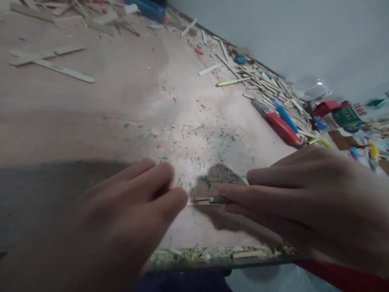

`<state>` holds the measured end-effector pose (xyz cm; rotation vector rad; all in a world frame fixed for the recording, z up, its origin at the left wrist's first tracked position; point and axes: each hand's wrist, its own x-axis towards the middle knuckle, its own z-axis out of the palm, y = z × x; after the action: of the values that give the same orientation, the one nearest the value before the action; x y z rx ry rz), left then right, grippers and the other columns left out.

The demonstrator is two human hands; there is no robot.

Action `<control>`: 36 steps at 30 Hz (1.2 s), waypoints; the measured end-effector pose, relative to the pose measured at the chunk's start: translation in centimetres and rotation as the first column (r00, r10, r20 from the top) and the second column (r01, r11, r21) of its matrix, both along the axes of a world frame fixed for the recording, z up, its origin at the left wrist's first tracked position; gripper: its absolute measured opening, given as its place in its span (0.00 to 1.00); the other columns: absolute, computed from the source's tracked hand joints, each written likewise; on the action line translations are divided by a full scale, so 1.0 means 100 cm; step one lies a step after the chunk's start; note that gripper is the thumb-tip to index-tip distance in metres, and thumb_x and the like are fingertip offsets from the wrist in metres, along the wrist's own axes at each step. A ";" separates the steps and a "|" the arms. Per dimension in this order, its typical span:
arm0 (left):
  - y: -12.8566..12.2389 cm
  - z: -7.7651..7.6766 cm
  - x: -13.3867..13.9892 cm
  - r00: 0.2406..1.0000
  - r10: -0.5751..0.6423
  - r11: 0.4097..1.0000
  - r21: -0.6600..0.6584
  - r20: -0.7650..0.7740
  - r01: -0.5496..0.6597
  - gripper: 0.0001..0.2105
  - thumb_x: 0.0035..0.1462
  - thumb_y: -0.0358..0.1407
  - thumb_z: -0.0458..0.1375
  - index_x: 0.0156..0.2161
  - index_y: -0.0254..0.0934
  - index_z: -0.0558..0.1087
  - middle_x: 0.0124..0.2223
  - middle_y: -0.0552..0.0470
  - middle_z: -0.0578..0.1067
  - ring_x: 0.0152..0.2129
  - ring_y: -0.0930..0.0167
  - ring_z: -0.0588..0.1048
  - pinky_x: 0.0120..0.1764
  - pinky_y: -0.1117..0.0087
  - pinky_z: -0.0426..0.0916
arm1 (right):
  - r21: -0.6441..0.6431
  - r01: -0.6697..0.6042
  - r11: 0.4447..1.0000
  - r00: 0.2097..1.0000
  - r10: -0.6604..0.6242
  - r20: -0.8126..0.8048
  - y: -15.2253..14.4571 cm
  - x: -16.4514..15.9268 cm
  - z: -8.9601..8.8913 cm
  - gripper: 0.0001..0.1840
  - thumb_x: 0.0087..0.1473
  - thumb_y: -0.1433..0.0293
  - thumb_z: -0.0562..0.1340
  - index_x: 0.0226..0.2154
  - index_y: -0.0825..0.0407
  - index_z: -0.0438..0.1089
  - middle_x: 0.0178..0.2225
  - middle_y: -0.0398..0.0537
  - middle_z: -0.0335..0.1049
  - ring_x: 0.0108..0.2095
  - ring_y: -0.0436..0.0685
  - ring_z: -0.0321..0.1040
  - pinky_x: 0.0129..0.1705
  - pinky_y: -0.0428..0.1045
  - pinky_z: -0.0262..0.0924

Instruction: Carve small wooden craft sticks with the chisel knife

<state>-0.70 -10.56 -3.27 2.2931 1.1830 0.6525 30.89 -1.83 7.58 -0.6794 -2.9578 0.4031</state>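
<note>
My right hand [304,194] grips a small carving tool [215,199] with a thin metal shaft, a metal collar and a darker handle mostly covered by the fingers. The tool points left, its tip over a narrow pale wooden strip [199,202] on the work surface. My left hand [142,202] is closed, its thumb and curled fingers at the strip's left end; that end is hidden beneath them. Between and beyond the hands, green and dark shavings [206,181] are scattered. The tool's tip is too small to make out clearly.
At the right lie a red utility knife [281,127], a blue pen [285,115] and a heap of wooden sticks [270,85]. A yellow pencil [232,82] is farther back. Crossed craft sticks [60,71] lie far left. Wood scraps [197,255] line the front edge.
</note>
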 end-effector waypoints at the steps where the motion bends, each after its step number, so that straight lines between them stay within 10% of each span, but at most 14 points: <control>1: 0.002 0.002 0.001 1.000 -0.015 1.000 0.001 -0.007 0.015 0.14 0.79 0.22 0.53 0.48 0.48 0.72 0.47 0.54 0.75 0.42 0.63 0.74 0.42 0.57 0.66 | -0.042 -0.002 0.999 0.999 0.000 -0.045 0.000 0.004 -0.006 0.13 0.95 0.66 0.60 0.59 0.44 0.82 0.30 0.36 0.75 0.23 0.54 0.67 0.30 0.55 0.57; 10: 0.024 0.003 -0.002 0.995 -0.099 0.985 0.143 0.005 0.097 0.20 0.70 0.16 0.53 0.50 0.48 0.70 0.46 0.56 0.76 0.40 0.66 0.77 0.39 0.59 0.68 | -0.188 0.089 0.978 0.961 -0.133 -0.241 -0.011 0.021 -0.047 0.12 0.92 0.66 0.68 0.67 0.47 0.86 0.47 0.48 0.96 0.35 0.54 0.91 0.37 0.49 0.80; 18: 0.014 0.012 0.007 1.000 -0.007 0.996 0.083 -0.005 0.008 0.24 0.57 0.14 0.53 0.47 0.47 0.69 0.45 0.54 0.74 0.41 0.63 0.75 0.40 0.55 0.63 | -0.184 0.139 0.973 0.949 -0.184 -0.257 -0.012 0.032 -0.051 0.12 0.91 0.65 0.69 0.66 0.44 0.88 0.45 0.48 0.96 0.34 0.57 0.92 0.32 0.52 0.80; 36: 0.015 0.010 0.010 0.999 -0.015 0.989 0.148 0.044 0.008 0.20 0.65 0.15 0.54 0.47 0.47 0.69 0.45 0.53 0.76 0.41 0.61 0.75 0.38 0.54 0.63 | -0.104 0.095 0.990 0.980 -0.112 -0.167 -0.010 0.024 -0.033 0.14 0.94 0.65 0.65 0.70 0.43 0.83 0.46 0.47 0.96 0.35 0.56 0.92 0.34 0.50 0.84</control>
<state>0.26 -9.11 -2.26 2.3911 1.1340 0.8080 33.25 -2.82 4.29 -0.7632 -2.7414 0.5669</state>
